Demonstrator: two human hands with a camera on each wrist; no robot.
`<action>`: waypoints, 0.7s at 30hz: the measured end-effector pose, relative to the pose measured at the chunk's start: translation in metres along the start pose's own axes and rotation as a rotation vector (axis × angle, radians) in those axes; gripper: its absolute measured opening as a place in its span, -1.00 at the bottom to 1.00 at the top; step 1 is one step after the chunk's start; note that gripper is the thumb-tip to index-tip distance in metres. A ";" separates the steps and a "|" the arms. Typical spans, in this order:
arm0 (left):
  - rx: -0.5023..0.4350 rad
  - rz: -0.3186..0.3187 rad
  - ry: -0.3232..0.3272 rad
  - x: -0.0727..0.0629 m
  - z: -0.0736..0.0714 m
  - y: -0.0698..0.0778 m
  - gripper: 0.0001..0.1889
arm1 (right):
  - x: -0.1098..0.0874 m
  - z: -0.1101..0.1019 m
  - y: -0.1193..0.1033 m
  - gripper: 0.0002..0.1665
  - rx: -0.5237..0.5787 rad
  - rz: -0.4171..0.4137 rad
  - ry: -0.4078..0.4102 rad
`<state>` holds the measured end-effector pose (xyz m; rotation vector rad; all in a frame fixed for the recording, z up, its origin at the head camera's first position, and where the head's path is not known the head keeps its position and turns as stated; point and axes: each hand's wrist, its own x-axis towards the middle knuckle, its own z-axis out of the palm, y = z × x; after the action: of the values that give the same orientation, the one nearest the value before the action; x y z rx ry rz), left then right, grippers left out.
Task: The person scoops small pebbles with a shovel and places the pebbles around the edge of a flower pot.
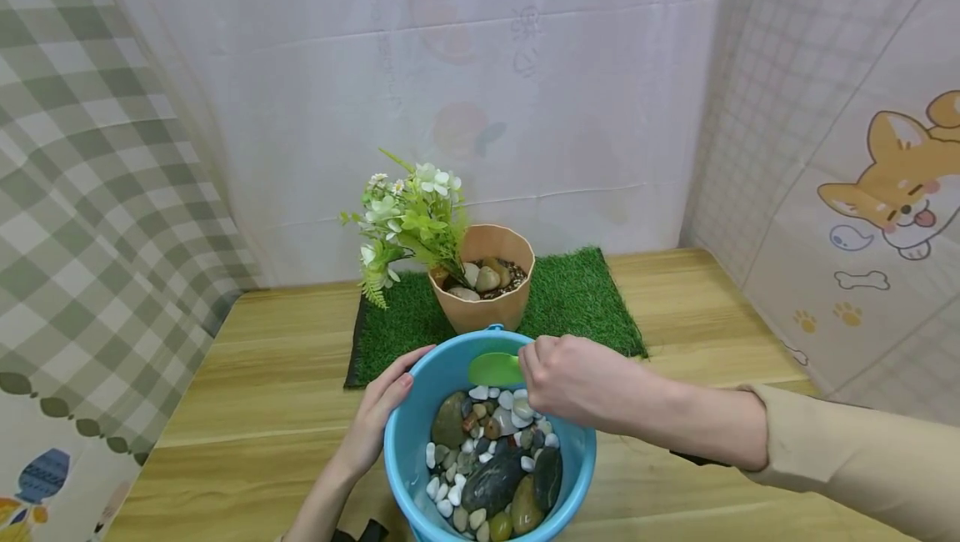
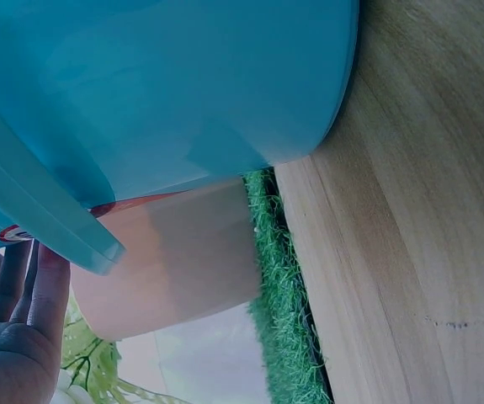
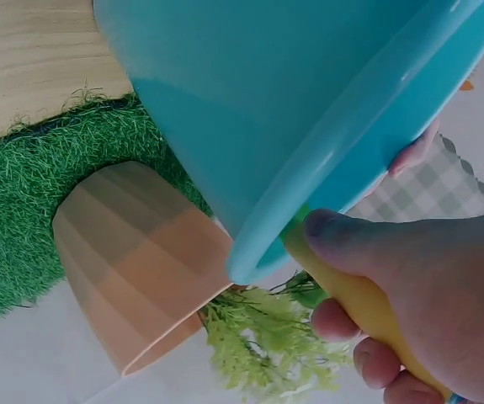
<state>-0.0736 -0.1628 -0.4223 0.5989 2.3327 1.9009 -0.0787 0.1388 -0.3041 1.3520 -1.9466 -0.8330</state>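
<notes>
A light blue bucket [image 1: 442, 368] holds several stones, among them a large dark stone [image 1: 492, 479], brown ones and small white pebbles. My right hand [image 1: 566, 381] grips the yellow handle [image 3: 355, 307] of a small plastic shovel, thumb along its top. The shovel's green blade [image 1: 495, 369] is at the bucket's far inner wall, above the stones. With fairly straight fingers, my left hand [image 1: 375, 417] rests against the outside of the bucket near its left rim. In the left wrist view its fingers [image 2: 50, 290] lie by the rim, their tips partly hidden.
Just behind the bucket stands a peach-coloured pot [image 1: 480, 314] with soil, stones and a white-flowered plant [image 1: 416, 213] leaning left. The pot sits on a green turf mat [image 1: 592, 296]. A wooden table [image 1: 247, 409] lies beneath, with cloth walls [image 1: 570, 108] around it.
</notes>
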 end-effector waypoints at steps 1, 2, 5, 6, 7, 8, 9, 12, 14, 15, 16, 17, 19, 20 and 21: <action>0.003 -0.002 0.004 0.000 0.000 0.000 -0.48 | 0.001 0.000 0.000 -0.76 -0.020 -0.016 0.001; 0.005 -0.003 0.005 0.000 0.000 0.000 -0.48 | 0.001 -0.001 -0.001 -0.75 -0.036 -0.031 0.002; 0.004 -0.005 0.003 0.000 0.000 0.000 -0.47 | 0.002 -0.001 -0.002 -0.73 -0.085 -0.074 0.006; 0.004 -0.004 0.002 0.000 0.000 0.000 -0.47 | 0.002 -0.001 -0.003 -0.70 -0.101 -0.090 0.007; 0.004 -0.004 0.001 0.000 0.000 0.000 -0.47 | 0.002 -0.001 -0.004 -0.67 -0.116 -0.105 0.006; 0.005 -0.005 0.001 0.000 0.000 0.001 -0.47 | 0.002 0.000 -0.005 -0.64 -0.126 -0.122 0.003; 0.005 -0.004 0.002 0.000 0.000 0.001 -0.47 | 0.002 0.001 -0.007 -0.61 -0.134 -0.140 0.000; 0.008 -0.004 0.006 0.000 0.000 0.001 -0.47 | 0.002 0.005 -0.009 -0.58 -0.106 -0.151 -0.014; 0.009 -0.003 0.007 0.000 0.000 0.001 -0.47 | 0.003 0.009 -0.009 -0.64 -0.046 -0.139 -0.030; 0.010 -0.002 0.008 0.000 0.000 0.000 -0.47 | 0.003 0.010 -0.009 -0.70 -0.012 -0.132 -0.036; 0.010 -0.002 0.008 0.000 0.000 0.000 -0.47 | 0.003 0.011 -0.008 -0.79 0.023 -0.124 -0.045; 0.008 0.000 0.006 0.000 0.000 0.000 -0.47 | 0.004 0.012 -0.008 -0.84 0.056 -0.122 -0.052; 0.003 0.004 0.000 0.000 0.000 0.000 -0.47 | 0.005 0.013 -0.010 -0.91 0.116 -0.134 -0.075; 0.001 0.006 -0.001 0.000 0.000 0.000 -0.47 | 0.006 0.012 -0.012 -0.91 0.134 -0.142 -0.081; -0.001 0.008 -0.002 0.000 0.000 0.000 -0.47 | 0.007 0.012 -0.013 -0.91 0.148 -0.145 -0.085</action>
<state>-0.0736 -0.1629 -0.4226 0.6107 2.3316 1.9041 -0.0828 0.1308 -0.3210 1.5840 -2.0274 -0.8400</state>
